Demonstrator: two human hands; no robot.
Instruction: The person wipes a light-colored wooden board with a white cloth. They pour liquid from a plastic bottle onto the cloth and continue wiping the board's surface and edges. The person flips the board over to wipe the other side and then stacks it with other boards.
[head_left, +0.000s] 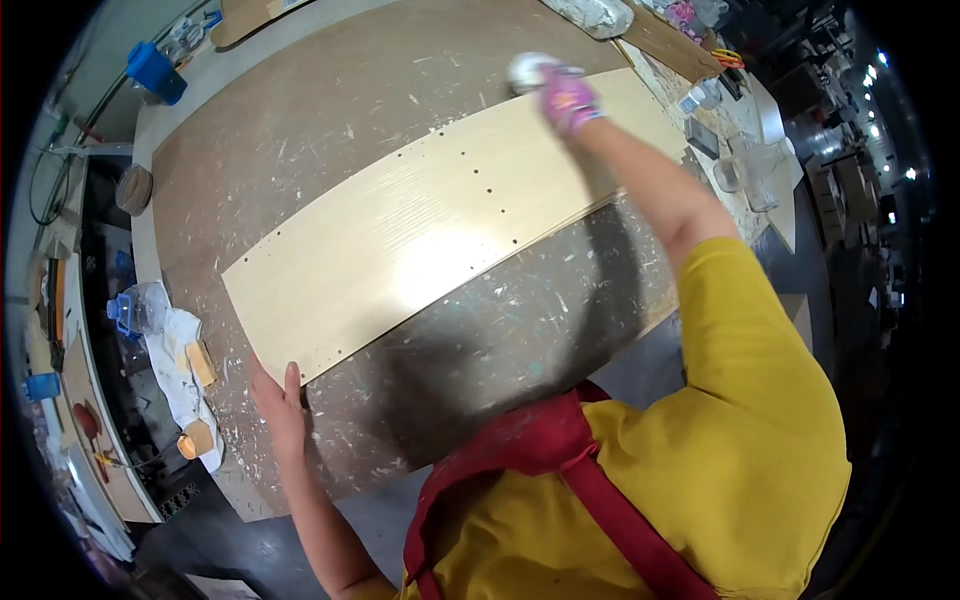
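Observation:
A long pale wooden board with small dark holes lies slantwise across the brown worktable. It seems stacked on another, since a second edge shows along its near right side. My bare left hand holds the board's near left corner, thumb at the edge and fingers along the short end. At the far right edge my right hand, in a pink-purple glove, is closed on a white wad. Motion blur hides whether that wad is cloth or something else, and it reaches past the board's far edge.
The paint-spotted worktable surrounds the board. A blue container stands far left; a round tin is below it. Sponge blocks lie on a white cloth at left. Right, a dark block sits near clear plastic cups.

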